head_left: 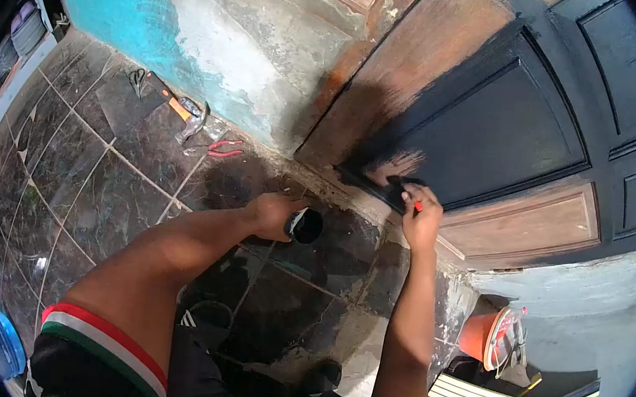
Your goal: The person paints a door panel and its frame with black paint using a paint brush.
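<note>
Your right grip (422, 213) is closed around the paintbrush (399, 181), bristles toward the bare patch low on the door (487, 139); your left grip (273, 215) clamps the dark cup (305, 227), left of the brush and nearer you.

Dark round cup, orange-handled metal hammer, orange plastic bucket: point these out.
Dark round cup (318, 227), head view: right rim.
Orange-handled metal hammer (179, 109), head view: handle.
Orange plastic bucket (477, 336), head view: wall.
</note>
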A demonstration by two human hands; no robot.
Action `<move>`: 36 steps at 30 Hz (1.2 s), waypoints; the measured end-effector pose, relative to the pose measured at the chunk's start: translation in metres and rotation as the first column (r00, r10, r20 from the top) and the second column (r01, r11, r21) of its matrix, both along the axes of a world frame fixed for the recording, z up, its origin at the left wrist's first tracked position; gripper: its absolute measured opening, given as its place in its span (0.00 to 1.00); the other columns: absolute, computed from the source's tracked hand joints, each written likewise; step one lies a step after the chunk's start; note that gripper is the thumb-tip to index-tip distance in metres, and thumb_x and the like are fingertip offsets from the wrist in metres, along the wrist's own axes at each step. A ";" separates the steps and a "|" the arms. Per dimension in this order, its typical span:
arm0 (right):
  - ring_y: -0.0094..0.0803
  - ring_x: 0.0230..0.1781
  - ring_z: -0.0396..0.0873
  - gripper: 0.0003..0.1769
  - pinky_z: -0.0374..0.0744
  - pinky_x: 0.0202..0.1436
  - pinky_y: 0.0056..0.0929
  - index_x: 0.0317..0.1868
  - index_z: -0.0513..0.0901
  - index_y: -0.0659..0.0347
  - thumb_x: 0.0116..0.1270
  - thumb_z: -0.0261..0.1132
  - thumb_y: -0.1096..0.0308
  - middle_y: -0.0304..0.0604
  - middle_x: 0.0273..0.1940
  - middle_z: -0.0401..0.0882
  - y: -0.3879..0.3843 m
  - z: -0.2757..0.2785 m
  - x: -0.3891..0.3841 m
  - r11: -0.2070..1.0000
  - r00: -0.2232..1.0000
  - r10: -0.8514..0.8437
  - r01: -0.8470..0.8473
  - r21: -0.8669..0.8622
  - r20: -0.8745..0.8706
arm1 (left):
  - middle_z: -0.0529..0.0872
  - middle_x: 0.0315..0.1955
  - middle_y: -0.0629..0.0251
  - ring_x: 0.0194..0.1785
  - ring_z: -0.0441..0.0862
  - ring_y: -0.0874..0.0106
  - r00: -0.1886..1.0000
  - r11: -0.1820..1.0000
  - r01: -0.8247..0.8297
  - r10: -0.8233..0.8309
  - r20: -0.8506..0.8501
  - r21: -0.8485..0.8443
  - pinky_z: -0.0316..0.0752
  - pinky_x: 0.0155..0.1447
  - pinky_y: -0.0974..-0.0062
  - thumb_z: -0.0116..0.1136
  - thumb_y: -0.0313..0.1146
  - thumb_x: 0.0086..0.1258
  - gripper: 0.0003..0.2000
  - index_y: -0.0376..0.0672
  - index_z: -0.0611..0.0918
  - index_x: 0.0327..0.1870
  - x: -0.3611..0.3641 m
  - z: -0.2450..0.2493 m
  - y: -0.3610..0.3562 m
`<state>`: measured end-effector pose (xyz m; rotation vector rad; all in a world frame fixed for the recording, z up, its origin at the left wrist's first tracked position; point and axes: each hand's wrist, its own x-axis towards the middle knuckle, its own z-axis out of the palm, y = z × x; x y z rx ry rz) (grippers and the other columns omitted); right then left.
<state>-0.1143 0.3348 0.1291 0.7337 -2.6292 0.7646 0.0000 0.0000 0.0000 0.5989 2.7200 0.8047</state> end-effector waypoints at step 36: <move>0.61 0.63 0.84 0.25 0.81 0.69 0.55 0.60 0.88 0.70 0.60 0.66 0.81 0.58 0.55 0.87 -0.038 -0.064 0.022 0.999 0.882 -0.034 0.020 -0.036 -0.470 | 0.84 0.67 0.42 0.69 0.83 0.43 0.999 0.999 0.016 -0.015 0.036 -0.031 0.80 0.73 0.48 0.83 0.51 0.60 0.56 0.48 0.62 0.88 -0.005 0.010 -0.002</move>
